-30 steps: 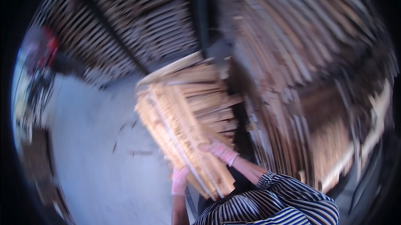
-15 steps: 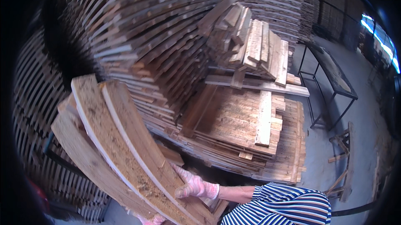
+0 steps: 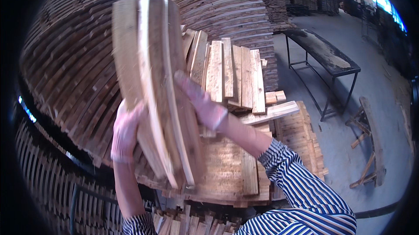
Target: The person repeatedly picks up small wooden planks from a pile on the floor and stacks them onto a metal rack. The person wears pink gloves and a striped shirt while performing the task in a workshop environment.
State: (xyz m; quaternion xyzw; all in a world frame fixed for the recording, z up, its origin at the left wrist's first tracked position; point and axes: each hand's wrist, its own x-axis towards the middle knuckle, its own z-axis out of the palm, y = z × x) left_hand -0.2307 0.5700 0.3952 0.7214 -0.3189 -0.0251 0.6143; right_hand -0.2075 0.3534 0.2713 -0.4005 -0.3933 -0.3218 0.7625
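Between my gloved hands I hold several wooden boards point(image 3: 152, 91) upright, slightly blurred by motion. My left hand point(image 3: 126, 130), in a pinkish-white knit glove, grips their left side low down. On the right side, my right hand point(image 3: 201, 102), gloved alike, presses against the boards, its thumb side partly blurred. Behind the boards lies a pile of loose planks point(image 3: 235, 75) on a stacked layer of boards point(image 3: 222, 165). Part of that pile is hidden by the boards I hold.
Tall stacks of spaced boards point(image 3: 74, 78) rise at the left and back. A dark metal table point(image 3: 323, 51) stands at the right, with a wooden trestle point(image 3: 369, 147) on the floor nearer me. More short boards point(image 3: 187, 222) lie at the lower edge.
The boards have been lifted from the lower left, swung upright and carried forward towards the plank pile. My left hand has come into fuller view, and the head view has shifted.
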